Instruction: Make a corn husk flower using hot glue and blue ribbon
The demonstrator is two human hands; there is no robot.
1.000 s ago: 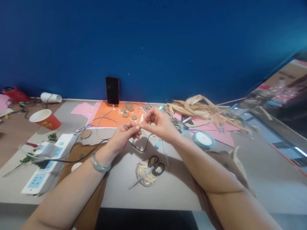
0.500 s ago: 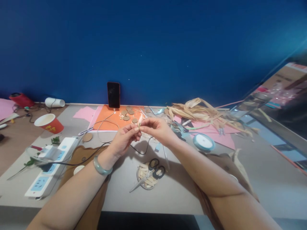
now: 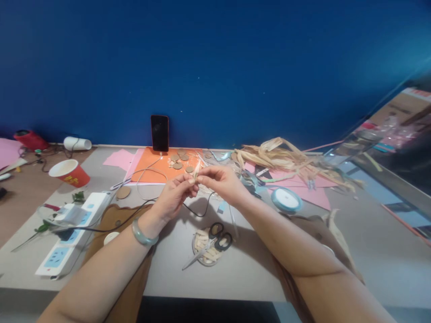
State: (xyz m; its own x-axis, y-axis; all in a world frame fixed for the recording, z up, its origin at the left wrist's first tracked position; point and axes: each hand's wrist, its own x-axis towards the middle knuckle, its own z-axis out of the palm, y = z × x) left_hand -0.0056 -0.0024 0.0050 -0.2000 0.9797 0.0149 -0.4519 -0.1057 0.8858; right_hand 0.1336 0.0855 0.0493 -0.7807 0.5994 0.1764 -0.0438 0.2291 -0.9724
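A small pale piece of corn husk (image 3: pixel 196 172) stands up between my fingertips above the middle of the table. My left hand (image 3: pixel 175 194), with a green bangle on its wrist, pinches its lower end. From the other side my right hand (image 3: pixel 222 183) pinches the same piece with thumb and forefinger. Below my hands, black-handled scissors (image 3: pixel 208 251) lie across a round dish (image 3: pixel 210 264) of cut pale strips. Dried corn husks (image 3: pixel 279 154) are heaped at the back right.
A phone (image 3: pixel 160 133) leans on the blue wall behind an orange sheet (image 3: pixel 148 166) with wooden discs. To the left stand a red paper cup (image 3: pixel 76 175) and a power strip (image 3: pixel 55 256) with cables. A ribbon spool (image 3: pixel 286 198) lies at right.
My right fingers have shifted very slightly on the husk piece. Otherwise both hands keep the same pinch in the same place.
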